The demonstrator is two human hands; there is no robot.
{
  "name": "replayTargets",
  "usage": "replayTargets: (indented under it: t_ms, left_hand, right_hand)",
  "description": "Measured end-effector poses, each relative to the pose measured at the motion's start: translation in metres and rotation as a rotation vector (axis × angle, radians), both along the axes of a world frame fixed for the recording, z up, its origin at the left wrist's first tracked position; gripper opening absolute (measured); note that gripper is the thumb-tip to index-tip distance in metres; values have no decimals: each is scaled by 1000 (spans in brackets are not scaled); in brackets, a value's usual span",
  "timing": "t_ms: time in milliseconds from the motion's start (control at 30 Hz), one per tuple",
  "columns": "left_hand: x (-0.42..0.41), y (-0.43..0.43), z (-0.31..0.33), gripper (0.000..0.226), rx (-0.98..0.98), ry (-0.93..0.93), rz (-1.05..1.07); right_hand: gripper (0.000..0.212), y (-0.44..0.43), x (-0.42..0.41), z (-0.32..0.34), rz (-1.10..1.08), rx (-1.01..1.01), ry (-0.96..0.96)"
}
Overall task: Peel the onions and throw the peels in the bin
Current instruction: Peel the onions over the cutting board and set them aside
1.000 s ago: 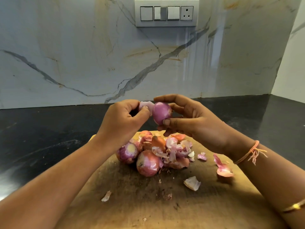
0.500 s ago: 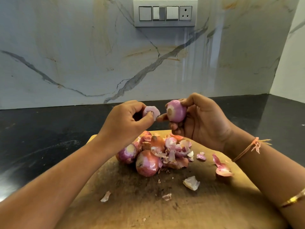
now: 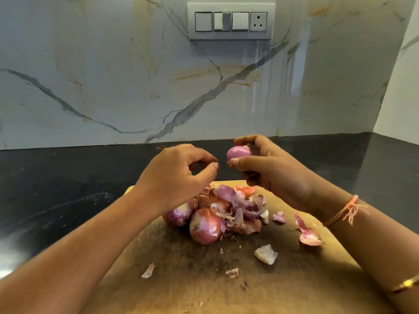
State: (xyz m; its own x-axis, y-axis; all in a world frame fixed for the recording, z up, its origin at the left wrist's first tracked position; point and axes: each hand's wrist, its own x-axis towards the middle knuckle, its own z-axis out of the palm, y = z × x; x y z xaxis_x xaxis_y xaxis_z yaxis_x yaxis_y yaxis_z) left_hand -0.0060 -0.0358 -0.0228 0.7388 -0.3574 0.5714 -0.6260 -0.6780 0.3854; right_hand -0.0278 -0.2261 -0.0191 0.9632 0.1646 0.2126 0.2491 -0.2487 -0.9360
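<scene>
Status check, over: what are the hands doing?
Left hand empty, loosely curled. Right hand grips peeled onion. Peels piled on board; no bin visible.

Bare forearms. Your right wrist has an orange thread band [image 3: 340,214], frayed ends. Your gold bangle [image 3: 407,285] shows lower right.

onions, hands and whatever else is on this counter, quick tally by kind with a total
onions: 3, the held onion in the right hand, the front onion and the left onion on the board; more may hide under peels
hands: 2, right hand and left hand
cutting board: 1
peel pile: 1
total: 7
</scene>
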Motion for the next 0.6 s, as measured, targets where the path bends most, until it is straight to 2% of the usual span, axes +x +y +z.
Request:
replayTargets:
  t_ms: [67, 167, 367, 600]
  left_hand:
    - [0, 0, 0, 17, -60, -48, -5]
    - [-3, -2, 2, 13, -170, -108, -68]
    - [-5, -4, 2, 16, -256, -153, -143]
    - [-2, -4, -1, 13, -200, -212, -136]
  right_hand:
    - [43, 2, 0, -2, -41, -188, -181]
    - [44, 3, -1, -2, -35, -257, -319]
    - [44, 4, 0, -5, 33, -298, -392]
    - [49, 7, 1, -7, 7, -415, -467]
